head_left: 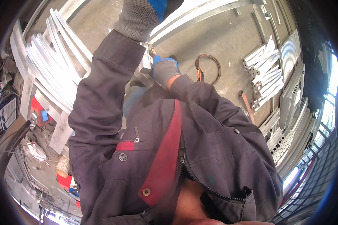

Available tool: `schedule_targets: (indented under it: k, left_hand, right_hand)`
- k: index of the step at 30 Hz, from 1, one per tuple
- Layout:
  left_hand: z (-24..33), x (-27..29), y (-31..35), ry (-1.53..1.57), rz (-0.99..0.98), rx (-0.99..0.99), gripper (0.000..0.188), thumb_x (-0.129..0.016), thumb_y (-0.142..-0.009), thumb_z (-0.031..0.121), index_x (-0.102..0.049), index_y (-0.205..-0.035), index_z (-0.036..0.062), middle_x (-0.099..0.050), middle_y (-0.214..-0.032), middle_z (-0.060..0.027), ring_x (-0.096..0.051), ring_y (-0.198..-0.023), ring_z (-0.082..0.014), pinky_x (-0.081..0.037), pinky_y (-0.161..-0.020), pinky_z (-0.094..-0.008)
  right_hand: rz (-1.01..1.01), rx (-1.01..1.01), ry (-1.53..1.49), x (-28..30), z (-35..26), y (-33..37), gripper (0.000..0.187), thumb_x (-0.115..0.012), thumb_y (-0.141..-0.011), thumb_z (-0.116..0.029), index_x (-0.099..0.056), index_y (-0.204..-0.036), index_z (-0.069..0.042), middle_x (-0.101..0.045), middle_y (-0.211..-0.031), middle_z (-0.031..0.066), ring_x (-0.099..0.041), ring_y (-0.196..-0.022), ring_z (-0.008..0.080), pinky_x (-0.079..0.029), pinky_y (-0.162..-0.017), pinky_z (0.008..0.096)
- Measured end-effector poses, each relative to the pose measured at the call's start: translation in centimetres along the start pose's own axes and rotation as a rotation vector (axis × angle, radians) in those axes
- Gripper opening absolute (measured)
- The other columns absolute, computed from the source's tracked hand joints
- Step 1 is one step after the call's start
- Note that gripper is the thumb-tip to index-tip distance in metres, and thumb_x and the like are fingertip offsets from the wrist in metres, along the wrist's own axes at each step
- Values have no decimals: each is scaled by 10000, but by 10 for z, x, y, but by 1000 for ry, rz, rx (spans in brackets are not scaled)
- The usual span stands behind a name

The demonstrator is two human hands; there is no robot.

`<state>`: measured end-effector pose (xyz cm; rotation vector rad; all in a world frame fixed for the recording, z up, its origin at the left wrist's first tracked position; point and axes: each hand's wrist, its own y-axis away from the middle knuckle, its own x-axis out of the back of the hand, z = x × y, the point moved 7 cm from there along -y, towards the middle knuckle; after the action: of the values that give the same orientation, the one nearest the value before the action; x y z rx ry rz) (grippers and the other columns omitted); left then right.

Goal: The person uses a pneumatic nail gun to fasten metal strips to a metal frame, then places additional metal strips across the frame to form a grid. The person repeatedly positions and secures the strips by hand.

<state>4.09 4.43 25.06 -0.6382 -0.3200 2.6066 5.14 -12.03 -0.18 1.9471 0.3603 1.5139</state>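
My left hand (137, 18), in a grey knit glove with blue on it, reaches up to the top edge of the head view, beside a long pale metal bar (187, 23). Its fingers are cut off or hidden there. Lower and to the right, my right hand (166, 71) wears a grey glove with blue fingertips. Its fingers are curled closed; what they hold, if anything, is hidden. Against these fingertips stands a grey metal piece (145, 63) with a small brass-coloured fitting (152, 49) above it.
A curved hose or cable (218, 69) with an orange part lies on the floor to the right. Stacked white metal profiles (266, 75) lie farther right, with more tubes (285, 138) below. Long bent white strips (52, 71) fill the left, near a red machine (36, 107).
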Motion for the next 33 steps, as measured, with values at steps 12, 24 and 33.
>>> schedule_targets:
  k: [12,24,33]
  left_hand:
    - [2,-2,0,89,-23,58,169,-764,-981,141,-686,-1106,58,-666,-909,37,-589,-776,-44,-455,-648,-210]
    - [-2,2,-11,307,-104,-124,234,-762,-969,90,-688,-1185,41,-726,-1056,-16,-664,-907,-98,-526,-795,-237]
    - [-12,10,-21,472,-181,-57,252,-758,-960,58,-689,-1200,27,-732,-1066,-33,-675,-927,-100,-548,-823,-240]
  right_hand:
    - [-3,-30,31,0,-6,-4,430,-633,-951,-258,-603,-1284,12,-781,-969,179,-764,-903,355,-578,-753,448]
    - [-22,25,101,-3,-15,-6,382,-623,-953,-242,-610,-1249,0,-784,-968,174,-771,-890,346,-577,-742,448]
    - [-63,-7,73,0,-18,-9,460,-643,-957,-321,-605,-1277,7,-780,-999,182,-765,-940,346,-578,-784,449]
